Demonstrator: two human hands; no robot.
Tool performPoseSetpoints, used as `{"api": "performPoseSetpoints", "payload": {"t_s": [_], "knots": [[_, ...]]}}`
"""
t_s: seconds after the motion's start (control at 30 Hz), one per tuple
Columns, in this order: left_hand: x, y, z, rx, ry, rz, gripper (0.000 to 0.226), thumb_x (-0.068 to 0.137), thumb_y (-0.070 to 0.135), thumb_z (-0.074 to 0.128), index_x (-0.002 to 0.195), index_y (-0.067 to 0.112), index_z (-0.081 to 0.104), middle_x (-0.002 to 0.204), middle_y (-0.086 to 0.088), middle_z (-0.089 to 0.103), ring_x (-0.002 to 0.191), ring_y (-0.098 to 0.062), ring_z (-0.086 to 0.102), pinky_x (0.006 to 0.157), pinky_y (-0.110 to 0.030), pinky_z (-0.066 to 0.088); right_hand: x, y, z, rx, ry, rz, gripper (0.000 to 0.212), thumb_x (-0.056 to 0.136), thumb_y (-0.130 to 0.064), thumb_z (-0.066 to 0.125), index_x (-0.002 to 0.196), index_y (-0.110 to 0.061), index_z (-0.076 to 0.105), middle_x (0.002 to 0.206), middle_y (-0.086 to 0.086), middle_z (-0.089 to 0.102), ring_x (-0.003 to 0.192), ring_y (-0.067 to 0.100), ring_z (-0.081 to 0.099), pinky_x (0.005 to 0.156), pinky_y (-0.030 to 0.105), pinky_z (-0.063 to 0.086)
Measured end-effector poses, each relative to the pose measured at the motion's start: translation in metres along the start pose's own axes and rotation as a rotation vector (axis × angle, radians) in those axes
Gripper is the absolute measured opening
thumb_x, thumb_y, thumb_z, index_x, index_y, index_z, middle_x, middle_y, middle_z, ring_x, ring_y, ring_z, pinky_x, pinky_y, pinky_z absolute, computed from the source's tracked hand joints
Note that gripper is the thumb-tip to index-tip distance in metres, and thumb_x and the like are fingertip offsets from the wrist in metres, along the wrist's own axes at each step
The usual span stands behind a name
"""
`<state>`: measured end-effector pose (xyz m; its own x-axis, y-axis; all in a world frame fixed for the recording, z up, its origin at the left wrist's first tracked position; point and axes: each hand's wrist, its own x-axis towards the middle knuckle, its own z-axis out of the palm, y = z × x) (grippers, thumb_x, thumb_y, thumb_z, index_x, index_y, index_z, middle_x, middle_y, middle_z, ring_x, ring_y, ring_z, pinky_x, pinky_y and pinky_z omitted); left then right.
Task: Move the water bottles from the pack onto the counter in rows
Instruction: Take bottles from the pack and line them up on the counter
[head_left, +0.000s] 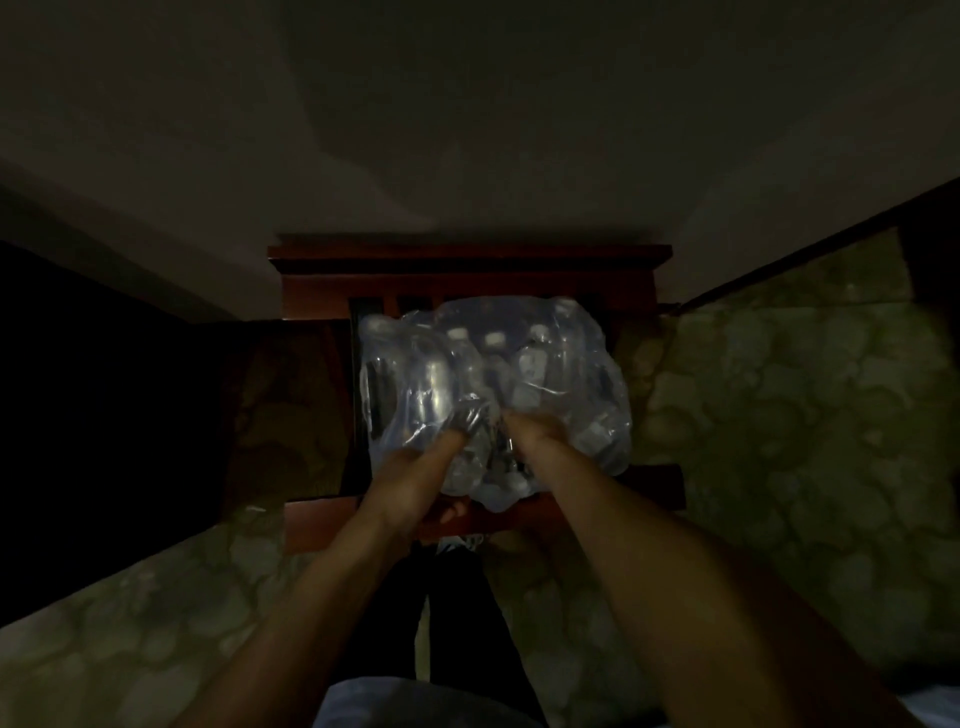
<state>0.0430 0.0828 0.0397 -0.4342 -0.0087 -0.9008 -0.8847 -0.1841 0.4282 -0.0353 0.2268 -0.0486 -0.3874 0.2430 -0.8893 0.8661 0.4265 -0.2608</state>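
Pack (493, 395) of bottles sits on dark wooden stand (467, 270) | my left hand (415, 473) and right hand (535, 436) both pinch its plastic wrap (dim light)

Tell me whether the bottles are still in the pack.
In. Capped bottles show through the pack's clear wrap; both hands are at its near side.

Clear pack (493, 384); reddish-brown chair (467, 260); green-patterned carpet (779, 415).
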Motion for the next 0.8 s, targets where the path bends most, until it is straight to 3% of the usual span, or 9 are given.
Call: {"api": "performPoseSetpoints", "payload": {"t_s": [0.1, 0.2, 0.27, 0.37, 0.47, 0.53, 0.63, 0.73, 0.8], "knots": [[0.001, -0.002, 0.001, -0.008, 0.021, -0.006, 0.045, 0.085, 0.053, 0.063, 0.074, 0.010, 0.074, 0.064, -0.009, 0.069, 0.049, -0.017, 0.062, 0.055, -0.025, 0.044, -0.022, -0.004, -0.004, 0.288, -0.167, 0.063, 0.014, 0.092, -0.024, 0.062, 0.091, -0.011, 0.063, 0.093, 0.010, 0.066, 0.076, 0.022, 0.062, 0.064, 0.033, 0.053], [-0.006, 0.003, 0.000, -0.027, 0.027, -0.001, 0.047, 0.090, 0.049, 0.061, 0.083, 0.003, 0.072, 0.060, -0.008, 0.069, 0.047, -0.016, 0.062, 0.048, -0.023, 0.044, -0.051, -0.003, -0.013, 0.389, -0.272, 0.165, 0.016, 0.090, -0.029, 0.065, 0.099, -0.017, 0.061, 0.094, 0.007, 0.064, 0.085, 0.021, 0.061, 0.067, 0.033, 0.053], [-0.016, 0.010, 0.003, -0.030, 0.011, 0.029, 0.048, 0.093, 0.046, 0.057, 0.090, 0.000, 0.070, 0.062, -0.011, 0.070, 0.049, -0.019, 0.062, 0.046, -0.024, 0.045, -0.068, -0.005, -0.023, 0.343, -0.270, 0.205, 0.027, 0.087, -0.038, 0.068, 0.102, -0.018, 0.057, 0.098, 0.009, 0.060, 0.087, 0.023, 0.060, 0.072, 0.034, 0.054], [-0.029, 0.017, 0.007, -0.058, -0.025, 0.050, 0.040, 0.095, 0.044, 0.055, 0.087, 0.008, 0.069, 0.081, -0.015, 0.073, 0.074, -0.028, 0.067, 0.068, -0.034, 0.052, -0.089, -0.013, -0.040, 0.270, -0.208, 0.200, 0.042, 0.082, -0.043, 0.070, 0.108, -0.014, 0.055, 0.104, 0.012, 0.061, 0.088, 0.025, 0.063, 0.081, 0.036, 0.057], [-0.042, 0.019, 0.009, -0.049, -0.070, 0.065, 0.038, 0.095, 0.047, 0.054, 0.099, 0.011, 0.067, 0.094, -0.014, 0.074, 0.087, -0.028, 0.070, 0.079, -0.038, 0.057, -0.117, -0.021, -0.053, 0.087, -0.168, 0.171, 0.036, 0.083, -0.044, 0.069, 0.086, -0.012, 0.052, 0.090, 0.010, 0.062, 0.082, 0.023, 0.064, 0.080, 0.034, 0.057], [-0.052, 0.021, 0.008, -0.033, -0.078, 0.078, 0.037, 0.096, 0.046, 0.054, 0.098, 0.010, 0.064, 0.091, -0.014, 0.073, 0.083, -0.029, 0.070, 0.074, -0.038, 0.057, -0.134, -0.025, -0.059, -0.091, -0.152, 0.137, 0.038, 0.084, -0.048, 0.066, 0.082, -0.014, 0.050, 0.087, 0.005, 0.058, 0.081, 0.020, 0.061, 0.066, 0.029, 0.054], [-0.069, 0.028, 0.000, -0.001, -0.068, 0.110, 0.034, 0.094, 0.044, 0.056, 0.092, 0.011, 0.065, 0.086, -0.014, 0.073, 0.071, -0.025, 0.068, 0.062, -0.031, 0.052, -0.157, -0.031, -0.069, -0.275, -0.138, 0.058, 0.045, 0.079, -0.055, 0.068, 0.103, -0.021, 0.052, 0.101, 0.001, 0.058, 0.080, 0.017, 0.059, 0.054, 0.024, 0.044], [-0.080, 0.033, -0.013, 0.025, -0.090, 0.139, 0.046, 0.091, 0.051, 0.058, 0.101, 0.008, 0.069, 0.083, -0.015, 0.074, 0.064, -0.021, 0.066, 0.058, -0.027, 0.050, -0.174, -0.034, -0.073, -0.357, -0.134, 0.020, 0.053, 0.076, -0.061, 0.066, 0.108, -0.020, 0.054, 0.100, 0.002, 0.062, 0.077, 0.016, 0.059, 0.059, 0.023, 0.045], [-0.089, 0.039, -0.017, 0.001, -0.097, 0.155, 0.042, 0.091, 0.048, 0.059, 0.100, 0.009, 0.070, 0.082, -0.011, 0.074, 0.066, -0.019, 0.066, 0.060, -0.027, 0.050, -0.185, -0.035, -0.073, -0.354, -0.087, -0.050, 0.064, 0.066, -0.069, 0.067, 0.107, -0.021, 0.059, 0.102, 0.002, 0.066, 0.084, 0.018, 0.063, 0.072, 0.027, 0.052]]}}
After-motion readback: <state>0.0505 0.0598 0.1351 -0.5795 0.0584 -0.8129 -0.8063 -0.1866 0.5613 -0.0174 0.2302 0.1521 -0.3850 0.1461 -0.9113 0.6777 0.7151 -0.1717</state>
